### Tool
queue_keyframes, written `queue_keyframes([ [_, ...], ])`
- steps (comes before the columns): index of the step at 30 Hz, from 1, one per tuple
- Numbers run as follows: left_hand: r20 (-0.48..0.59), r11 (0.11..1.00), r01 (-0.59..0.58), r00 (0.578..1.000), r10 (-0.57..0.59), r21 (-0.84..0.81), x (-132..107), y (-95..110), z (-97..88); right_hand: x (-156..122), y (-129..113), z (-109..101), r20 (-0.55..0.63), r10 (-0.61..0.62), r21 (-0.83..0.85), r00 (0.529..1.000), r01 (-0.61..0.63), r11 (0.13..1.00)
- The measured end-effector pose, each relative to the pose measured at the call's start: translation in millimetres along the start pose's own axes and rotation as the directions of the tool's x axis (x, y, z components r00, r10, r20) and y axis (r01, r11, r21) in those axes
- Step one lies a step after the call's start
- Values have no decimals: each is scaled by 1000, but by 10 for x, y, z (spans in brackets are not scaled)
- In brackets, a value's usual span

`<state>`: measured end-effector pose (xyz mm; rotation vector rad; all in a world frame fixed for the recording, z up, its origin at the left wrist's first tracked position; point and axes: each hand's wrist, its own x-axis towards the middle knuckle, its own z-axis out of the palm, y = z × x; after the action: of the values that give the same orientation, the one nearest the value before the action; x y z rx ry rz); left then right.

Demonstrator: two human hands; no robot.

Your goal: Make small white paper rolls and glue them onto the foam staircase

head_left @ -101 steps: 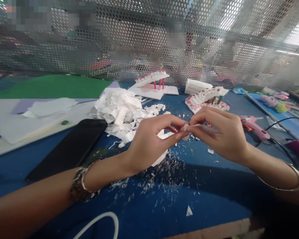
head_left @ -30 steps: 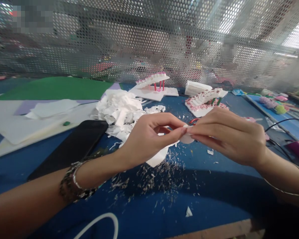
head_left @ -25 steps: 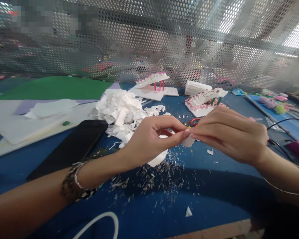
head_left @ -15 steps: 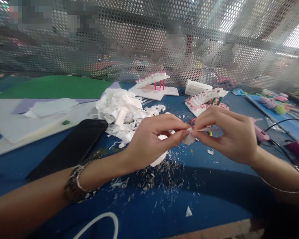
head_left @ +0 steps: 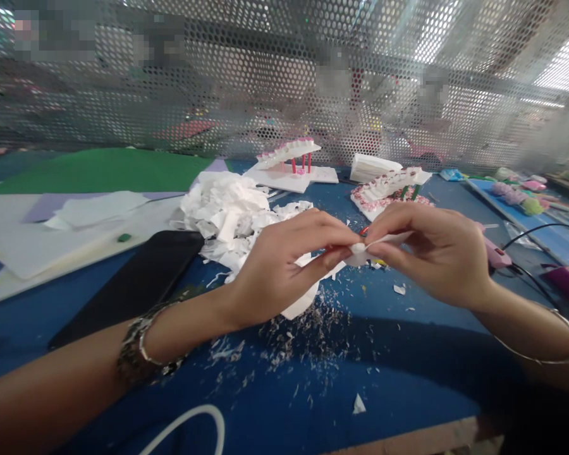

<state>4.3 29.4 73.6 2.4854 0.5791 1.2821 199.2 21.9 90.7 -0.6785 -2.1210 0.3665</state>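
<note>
My left hand (head_left: 296,259) and my right hand (head_left: 429,253) meet over the blue table, each pinching a small piece of white paper (head_left: 359,258) between thumb and fingertips. The paper looks bent or rolled at the pinch, and part of it is hidden behind my right fingers. Below my left hand lies a white scrap (head_left: 302,302), surrounded by fine paper shreds (head_left: 308,338). A heap of torn white paper (head_left: 232,205) sits beyond my left hand. Something red, perhaps a scissor handle (head_left: 364,231), shows just behind the fingertips.
A black phone-like slab (head_left: 133,284) lies left, near white sheets (head_left: 19,243) and a green sheet (head_left: 104,170). Two small stair-like models (head_left: 289,151) stand at the back, before a perforated metal screen (head_left: 265,76). A pink glue gun (head_left: 497,256) with a black cable is right.
My fingers have shifted slightly on the paper, and its hanging flap shows less. Both hands stay in nearly the same place. The view has moved a little.
</note>
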Motion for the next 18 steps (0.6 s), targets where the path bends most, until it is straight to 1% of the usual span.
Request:
queue_keyframes([
  [2, 8, 1000, -24, 1000, 24, -14, 3, -17, -16, -5, 8, 1, 16, 30, 46, 999, -30, 998],
  [5, 15, 997, -39, 999, 40, -68, -1, -43, -30, -14, 10, 20, 40, 29, 104, 999, -33, 994],
  [9, -38, 985, 6, 999, -13, -175, -14, -62, -25, -37, 25, 77, 65, -25, 215, 998, 11, 977],
  [11, -71, 982, 28, 997, -42, -185, -16, -58, -10, -50, 41, 110, 42, -70, 249, 997, 58, 967],
  [14, -107, 981, 38, 993, -59, -188, -13, -42, 26, -61, 67, 146, 2, -117, 250, 993, 113, 962],
  [18, -128, 972, 34, 990, -65, -233, -22, -26, 78, -67, 91, 163, -82, -138, 230, 987, 153, 961],
])
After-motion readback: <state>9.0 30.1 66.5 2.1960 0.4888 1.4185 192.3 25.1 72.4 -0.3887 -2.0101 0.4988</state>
